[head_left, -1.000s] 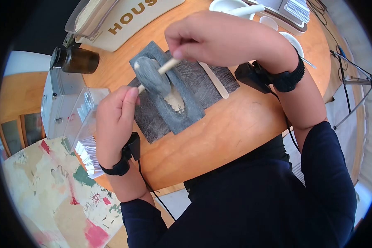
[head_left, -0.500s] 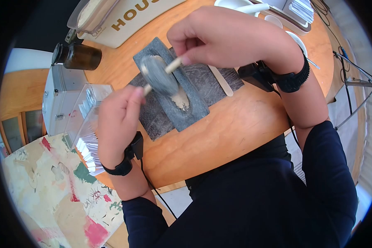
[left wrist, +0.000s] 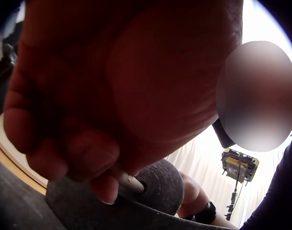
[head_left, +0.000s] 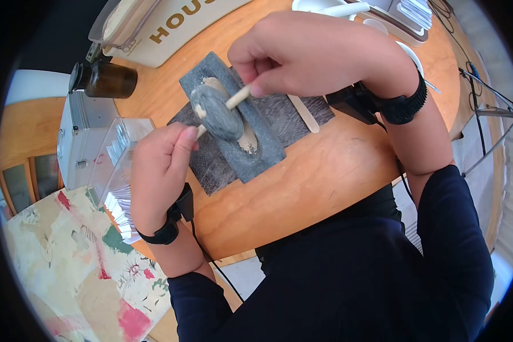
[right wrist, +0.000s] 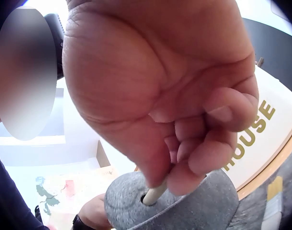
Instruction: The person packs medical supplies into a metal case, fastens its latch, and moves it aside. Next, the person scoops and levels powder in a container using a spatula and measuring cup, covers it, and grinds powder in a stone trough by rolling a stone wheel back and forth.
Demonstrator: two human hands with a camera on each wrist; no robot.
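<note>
A grey stone grinding wheel stands in the groove of a long stone trough. Pale powder lies in the groove at both ends of the wheel. Through the wheel's centre runs a light wooden axle, which sticks out on either side. My left hand grips its left end, thumb on top, and the left wrist view shows that end between the fingers. On the other side my right hand pinches the right end between thumb and forefinger, with its remaining fingers curled, as the right wrist view shows.
Under the trough lies a dark mat, and a flat wooden stick rests on it. A brown glass jar, a cream HOUSE container and a clear box with folded papers stand left and behind. White bowls sit at the back right.
The wheel has rolled a little along the trough toward my body, both hands still holding the axle. It looked blurred half a second ago and is sharper now.
</note>
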